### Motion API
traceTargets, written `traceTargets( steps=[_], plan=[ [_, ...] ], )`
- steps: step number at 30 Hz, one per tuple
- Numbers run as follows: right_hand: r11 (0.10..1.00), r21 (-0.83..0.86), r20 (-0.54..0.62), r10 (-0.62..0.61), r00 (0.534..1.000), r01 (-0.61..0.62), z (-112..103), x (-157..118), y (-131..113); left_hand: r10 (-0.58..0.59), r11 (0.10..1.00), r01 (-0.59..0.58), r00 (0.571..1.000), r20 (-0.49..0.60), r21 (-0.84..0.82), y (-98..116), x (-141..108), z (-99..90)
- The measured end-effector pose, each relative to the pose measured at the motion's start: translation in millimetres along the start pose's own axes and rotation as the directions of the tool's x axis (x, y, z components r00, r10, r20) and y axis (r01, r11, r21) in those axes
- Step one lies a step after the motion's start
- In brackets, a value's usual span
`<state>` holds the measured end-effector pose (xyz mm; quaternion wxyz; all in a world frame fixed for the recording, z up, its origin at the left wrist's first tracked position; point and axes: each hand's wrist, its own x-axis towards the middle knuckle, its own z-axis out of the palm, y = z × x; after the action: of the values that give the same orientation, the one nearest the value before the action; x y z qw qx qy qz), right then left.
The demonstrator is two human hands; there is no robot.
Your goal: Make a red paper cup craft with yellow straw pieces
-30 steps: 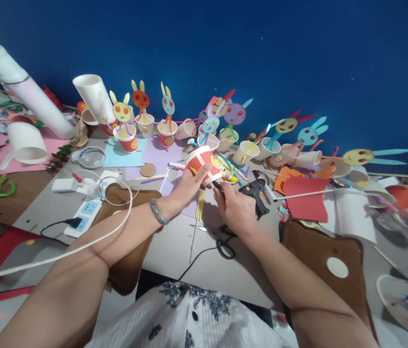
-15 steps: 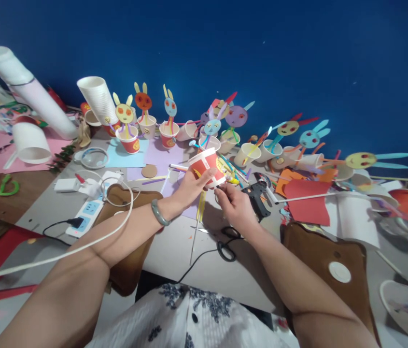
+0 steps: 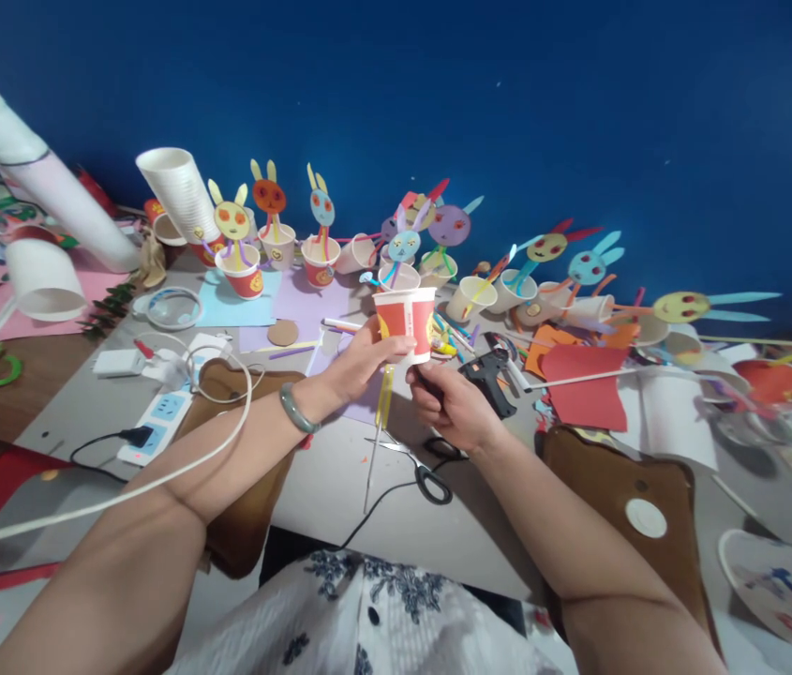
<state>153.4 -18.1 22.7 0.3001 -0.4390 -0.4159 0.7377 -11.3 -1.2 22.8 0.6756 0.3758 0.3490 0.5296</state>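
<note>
Above the grey table [image 3: 331, 480], left fingers [image 3: 393, 350] pinch a tapered paper cup [image 3: 421, 320] while right fingers [image 3: 426, 403] curl round something dark [image 3: 430, 382].

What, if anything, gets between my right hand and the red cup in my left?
Nothing visible, except the dark, mostly hidden object your right hand seems to grip just below the base of the cup. The scissors lie nearer you, out of the way.

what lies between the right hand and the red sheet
In the head view, a black glue gun lies between the right hand and the red sheet, plus one end of a white stick.
</note>
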Motion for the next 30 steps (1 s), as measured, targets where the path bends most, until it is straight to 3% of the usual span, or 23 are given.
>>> traceTargets(
  steps=[3,5,7,9,11,13,14,18,22,24,27,30],
  plan=[
    [0.966,-0.204,-0.082,-0.179,0.981,0.159,-2,1,5,0.043,0.997,-0.040,0.998,0.055,-0.059,-1,3,0.0],
    [0.868,-0.417,-0.137,-0.354,0.925,0.271,-4,1,9,0.037,0.995,-0.032,0.998,0.049,-0.092,-2,4,0.6],
    [0.803,-0.513,-0.160,-0.437,0.885,0.304,-4,1,10,0.033,0.993,-0.025,0.998,0.062,-0.117,-3,6,1.0],
    [0.883,-0.392,-0.153,-0.338,0.928,0.257,-3,0,8,0.036,0.992,-0.026,0.997,0.075,-0.123,-4,7,0.7],
    [0.984,-0.140,-0.064,-0.122,0.990,0.112,-2,-1,4,0.043,0.993,-0.035,0.997,0.066,-0.115,-6,9,-0.2],
    [0.999,0.038,0.023,0.018,1.000,-0.019,0,0,-1,0.044,0.994,-0.038,0.998,0.055,-0.103,-8,10,-1.3],
    [0.998,0.063,0.025,0.029,0.999,-0.030,0,0,-3,0.039,0.994,-0.034,0.998,0.047,-0.101,-9,11,-1.8],
    [0.998,-0.009,-0.074,-0.061,0.995,0.060,-1,0,-5,-0.016,0.987,0.015,1.000,-0.006,-0.157,-10,12,-3.7],
    [0.999,-0.013,-0.021,-0.036,0.999,0.035,0,-4,-3,-0.089,0.969,0.071,0.994,-0.068,-0.238,-6,14,-6.4],
    [0.983,-0.114,-0.047,-0.148,0.988,0.142,2,-7,0,-0.133,0.961,0.107,0.987,-0.086,-0.256,-3,15,-7.1],
    [0.890,-0.333,-0.081,-0.356,0.931,0.311,3,-10,6,-0.180,0.954,0.159,0.982,-0.062,-0.253,-1,16,-6.9],
    [0.812,-0.460,-0.078,-0.440,0.895,0.359,3,-12,8,-0.191,0.951,0.176,0.981,-0.033,-0.255,-3,15,-6.9]
  ],
)
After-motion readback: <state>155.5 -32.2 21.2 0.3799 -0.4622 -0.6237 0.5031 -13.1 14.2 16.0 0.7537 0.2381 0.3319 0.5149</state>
